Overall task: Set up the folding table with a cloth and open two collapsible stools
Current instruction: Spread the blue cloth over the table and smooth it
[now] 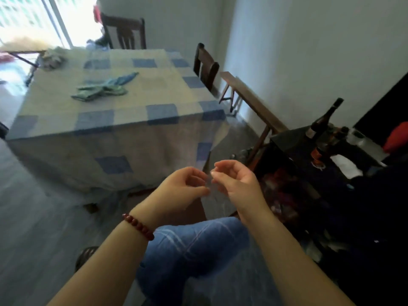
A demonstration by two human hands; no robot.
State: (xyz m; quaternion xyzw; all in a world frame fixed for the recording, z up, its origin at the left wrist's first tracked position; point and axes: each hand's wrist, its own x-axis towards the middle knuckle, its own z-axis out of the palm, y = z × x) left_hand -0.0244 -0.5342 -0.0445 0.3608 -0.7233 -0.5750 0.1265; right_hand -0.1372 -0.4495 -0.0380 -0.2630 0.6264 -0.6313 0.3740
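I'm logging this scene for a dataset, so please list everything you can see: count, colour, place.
Table under checked cloth: one, cream with blue squares, centre left.
Crumpled green-blue fabric: one, on the cloth.
Pale bundle: one, far left corner of the table, too blurred to identify.
Dark wooden chairs: two, one behind the table, one at its right side.
Folded wooden piece: one, brown, leaning by the right wall.
Dark bottle: one, on the dark unit at right.
Red bead bracelet: one, left wrist.
Blue jeans knee: bottom centre.
Left hand, right hand: empty, fingers curled, close together.
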